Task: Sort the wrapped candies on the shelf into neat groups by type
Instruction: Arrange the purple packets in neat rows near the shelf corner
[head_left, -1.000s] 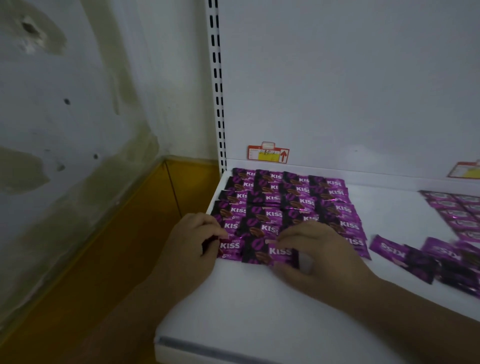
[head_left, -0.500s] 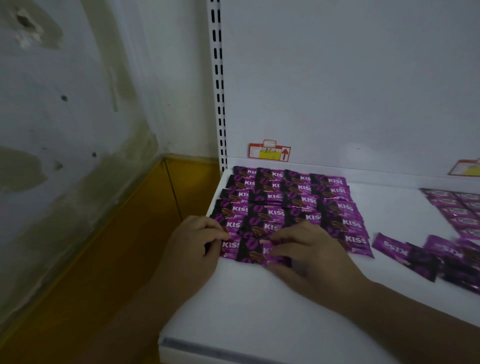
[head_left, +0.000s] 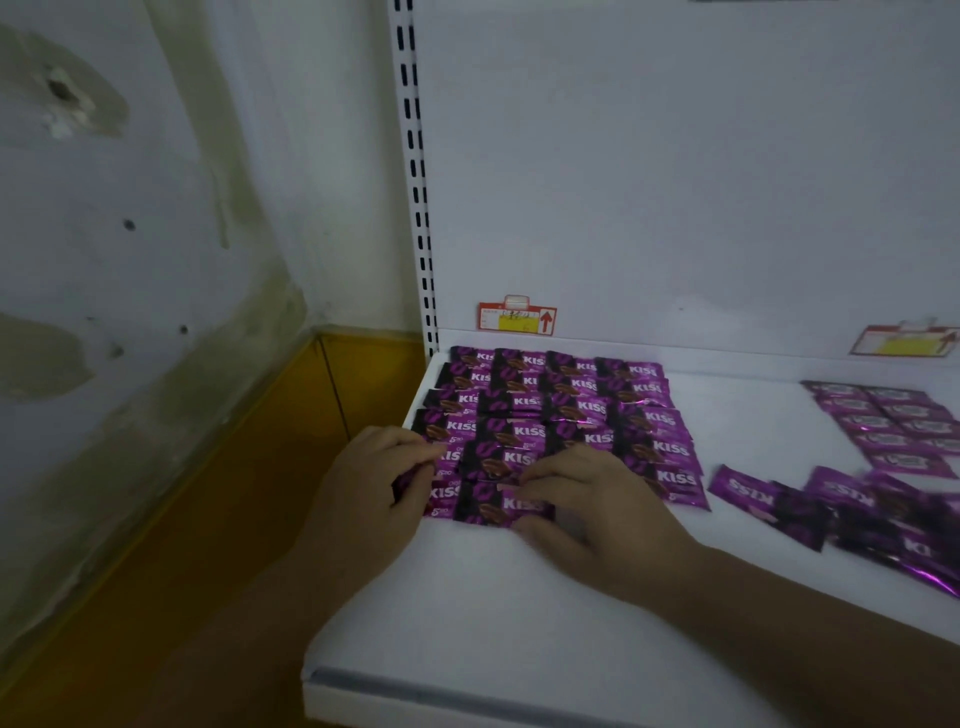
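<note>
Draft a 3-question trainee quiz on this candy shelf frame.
1. True or false: the left hand and right hand both touch the front-row wrappers of the tidy block of purple foil KISS candy packets.
2. The loose pile of purple packets lies: A) right of the block B) left of it C) on top of it.
3. Fill in: the red-and-yellow price tag behind the block shows a red ___.
Key: 1 true; 2 A; 3 arrow.

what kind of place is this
Probably a shop aisle: a white retail shelf hung on a slotted upright, a red-and-yellow price tag on the back panel, and rows of identical purple KISS candies.
</note>
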